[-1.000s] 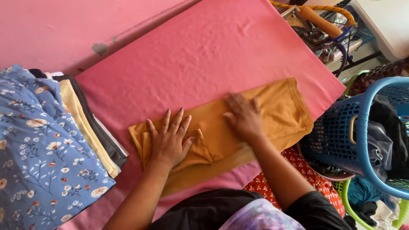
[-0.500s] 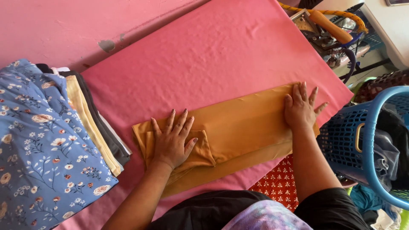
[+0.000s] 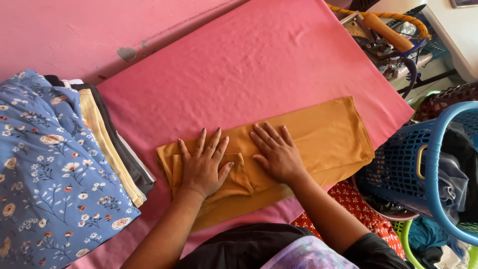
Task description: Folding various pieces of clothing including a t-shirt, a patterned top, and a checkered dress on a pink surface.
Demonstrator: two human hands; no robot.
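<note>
Pink padded board [image 3: 259, 65] fills the view | mustard garment [image 3: 318, 134] lies folded flat across its near edge | left hand [image 3: 203, 167] and right hand [image 3: 277, 152] both spread flat on it (side by side, gripping nothing) | folded stack [image 3: 55, 164] left, blue basket [image 3: 423, 164] right.

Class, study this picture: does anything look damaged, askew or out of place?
Yes. The pink wall has a chipped patch where grey shows through. Otherwise the mustard garment lies flat under both hands, and the folded stack looks tidy.
</note>
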